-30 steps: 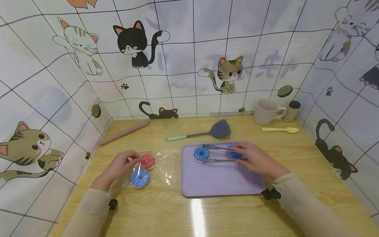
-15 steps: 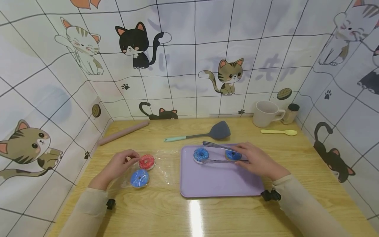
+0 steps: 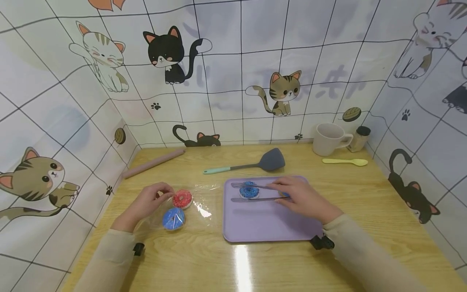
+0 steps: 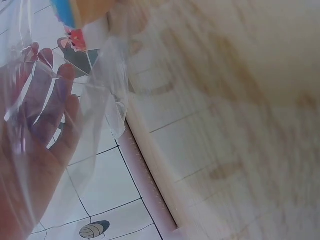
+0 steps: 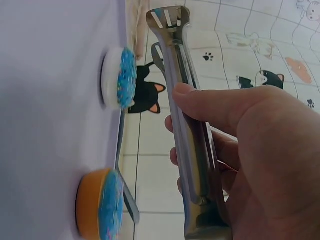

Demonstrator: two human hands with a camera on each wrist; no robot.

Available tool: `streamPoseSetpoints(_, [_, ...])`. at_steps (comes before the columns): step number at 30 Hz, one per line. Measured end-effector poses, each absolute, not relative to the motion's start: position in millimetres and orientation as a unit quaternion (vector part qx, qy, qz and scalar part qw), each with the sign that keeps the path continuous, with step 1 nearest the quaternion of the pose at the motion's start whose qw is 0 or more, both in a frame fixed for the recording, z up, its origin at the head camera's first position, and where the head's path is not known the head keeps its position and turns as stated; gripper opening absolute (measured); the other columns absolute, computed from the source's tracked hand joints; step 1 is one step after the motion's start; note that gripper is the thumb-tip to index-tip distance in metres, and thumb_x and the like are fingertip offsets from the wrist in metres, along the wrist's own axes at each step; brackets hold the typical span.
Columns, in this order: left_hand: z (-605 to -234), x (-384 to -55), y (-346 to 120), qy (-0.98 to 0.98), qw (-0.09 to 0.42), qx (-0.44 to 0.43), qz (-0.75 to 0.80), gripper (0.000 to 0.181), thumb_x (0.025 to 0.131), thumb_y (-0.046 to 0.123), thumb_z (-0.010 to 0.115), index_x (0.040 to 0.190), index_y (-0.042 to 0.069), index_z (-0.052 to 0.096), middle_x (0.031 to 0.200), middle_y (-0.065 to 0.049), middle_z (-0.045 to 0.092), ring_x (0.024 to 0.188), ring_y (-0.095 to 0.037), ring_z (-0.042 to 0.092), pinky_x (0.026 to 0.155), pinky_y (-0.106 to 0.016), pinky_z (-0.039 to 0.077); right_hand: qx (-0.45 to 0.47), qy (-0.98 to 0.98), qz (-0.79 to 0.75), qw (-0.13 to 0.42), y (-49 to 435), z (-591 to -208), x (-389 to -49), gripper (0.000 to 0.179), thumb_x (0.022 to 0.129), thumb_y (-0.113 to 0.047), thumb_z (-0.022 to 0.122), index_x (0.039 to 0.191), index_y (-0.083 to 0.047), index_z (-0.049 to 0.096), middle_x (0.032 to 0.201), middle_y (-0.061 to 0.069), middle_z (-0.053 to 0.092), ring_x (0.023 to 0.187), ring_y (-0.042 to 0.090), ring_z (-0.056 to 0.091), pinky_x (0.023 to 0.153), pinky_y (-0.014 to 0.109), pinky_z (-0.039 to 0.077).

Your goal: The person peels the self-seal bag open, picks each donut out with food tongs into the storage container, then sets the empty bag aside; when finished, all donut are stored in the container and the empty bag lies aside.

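My left hand (image 3: 147,202) grips the edge of a clear plastic bag (image 3: 202,205); its film crosses my fingers in the left wrist view. A red doughnut (image 3: 182,199) and a blue doughnut (image 3: 173,219) lie in the bag. Metal tongs (image 3: 255,199) are held in my right hand (image 3: 300,198), thumb on one arm and fingers on the other. In the head view, their spread arms flank a blue sprinkled doughnut (image 3: 249,190) on the purple tray (image 3: 262,227). The right wrist view shows the tongs above the tray. My hand mostly covers another blue-topped doughnut (image 5: 102,205) in the head view.
Behind the tray lies a spatula (image 3: 271,159). A rolling pin (image 3: 155,163) rests at the back left. At the back right stand a mug (image 3: 326,140) and a black-capped jar (image 3: 359,139), with a yellow spoon (image 3: 344,162) before them. Cat-printed walls enclose the table.
My right hand has shifted left with the tongs, whose tips now reach past the left side of the sprinkled doughnut. My left hand has stayed nearly still at the bag.
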State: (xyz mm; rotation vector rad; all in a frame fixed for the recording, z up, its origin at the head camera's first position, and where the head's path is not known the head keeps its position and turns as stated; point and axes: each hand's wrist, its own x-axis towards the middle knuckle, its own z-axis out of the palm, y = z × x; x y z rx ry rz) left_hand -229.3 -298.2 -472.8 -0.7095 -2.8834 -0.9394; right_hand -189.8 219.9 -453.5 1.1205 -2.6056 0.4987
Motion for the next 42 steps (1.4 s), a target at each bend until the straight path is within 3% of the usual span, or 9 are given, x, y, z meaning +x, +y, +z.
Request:
streamPoseSetpoints(15, [-469,-229,-295,-0.928,0.021,-0.229,-0.295,0.007,0.101,0.017,0.068,0.103,0.013,0.073,0.097,0.003,0.074,0.082,-0.005,0.059,0.071,-0.024,0.05,0.378,-0.91,0.15,0.085,160,-460,-198,0.043,0.092,-0.022,0.079,0.134,-0.017,0.07,0.123,0.001,0.07,0.115,0.021,0.066,0.1,0.043,0.054])
streamPoseSetpoints(24, [-472,-232,-295,-0.927,0.014,-0.229,-0.298,0.005,0.101,0.018,0.068,0.103,0.016,0.073,0.098,0.005,0.073,0.085,-0.005,0.061,0.074,-0.025,0.051,0.355,-0.921,0.135,0.083,129,-467,-202,0.045,0.091,-0.019,0.081,0.135,-0.014,0.069,0.125,0.003,0.069,0.113,0.023,0.067,0.095,0.042,0.056])
streamPoseSetpoints(42, [-470,-232,-294,-0.925,0.012,-0.233,-0.299,0.005,0.101,0.016,0.068,0.102,0.015,0.073,0.097,0.004,0.074,0.086,-0.009,0.062,0.074,-0.025,0.052,0.366,-0.916,0.142,0.09,81,-474,-208,0.05,0.093,-0.024,0.078,0.14,-0.015,0.064,0.129,0.004,0.067,0.12,0.024,0.062,0.104,0.044,0.051])
